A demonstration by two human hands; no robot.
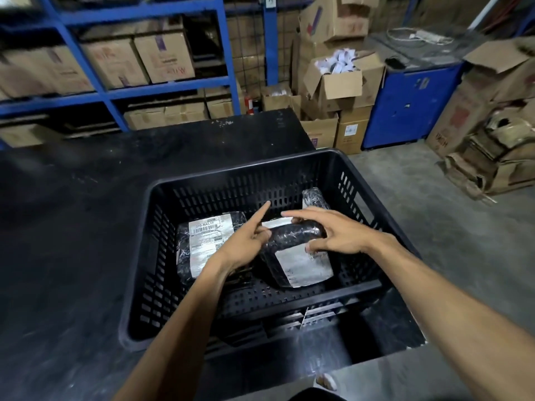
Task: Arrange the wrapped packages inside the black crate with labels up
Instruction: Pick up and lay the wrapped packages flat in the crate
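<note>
A black slotted crate (150,256) sits on a dark table and holds three black wrapped packages. The left package (202,241) lies flat with its white label facing up. The middle package (298,256) is tilted, its white label facing toward me. My right hand (335,233) grips its upper edge from the right, thumb on the near face. My left hand (249,238) touches the package's left end, index finger stretched out and pointing away. A third package (314,198) stands against the crate's back right wall.
The dark table (72,227) extends left and behind the crate. Blue shelving (225,47) with cardboard boxes stands beyond it. Open and crushed cartons (486,157) and a blue cabinet (405,102) crowd the concrete floor at right.
</note>
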